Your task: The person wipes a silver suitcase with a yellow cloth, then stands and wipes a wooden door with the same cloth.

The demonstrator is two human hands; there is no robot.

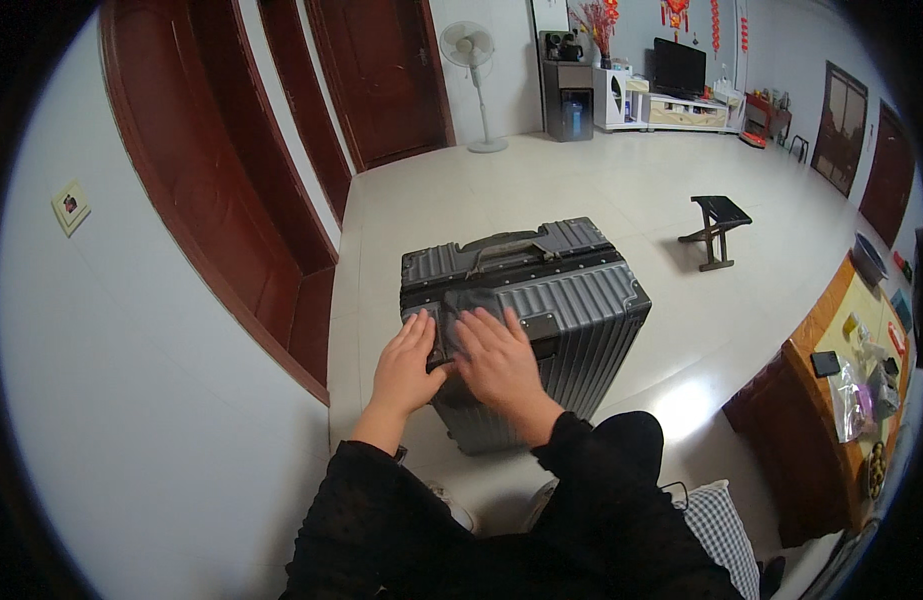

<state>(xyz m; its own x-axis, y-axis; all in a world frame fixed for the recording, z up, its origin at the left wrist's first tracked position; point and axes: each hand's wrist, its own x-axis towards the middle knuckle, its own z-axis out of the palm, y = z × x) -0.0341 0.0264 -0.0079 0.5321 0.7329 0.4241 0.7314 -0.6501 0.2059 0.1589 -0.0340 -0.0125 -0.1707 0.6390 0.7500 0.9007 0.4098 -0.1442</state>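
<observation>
A grey ribbed hard-shell suitcase (pixel 581 296) stands upright on the tiled floor before me, its carry handle (pixel 510 249) on the top face. My left hand (pixel 410 360) rests on the near left corner of the suitcase, fingers extended. Beside it, my right hand (pixel 499 358) lies palm down over a dark cloth (pixel 472 300), slightly blurred. The cloth drapes over the top edge near the corner. Whether the fingers of my right hand grip the cloth is hidden.
A small black folding stool (pixel 720 211) stands to the right. The wooden table (pixel 795 390) at right holds a phone, plastic bags and other items. A white pedestal fan (pixel 476 86) is at the back. On the left are a white wall and dark red doors (pixel 213 187). A checkered cushion (pixel 720 525) lies at lower right.
</observation>
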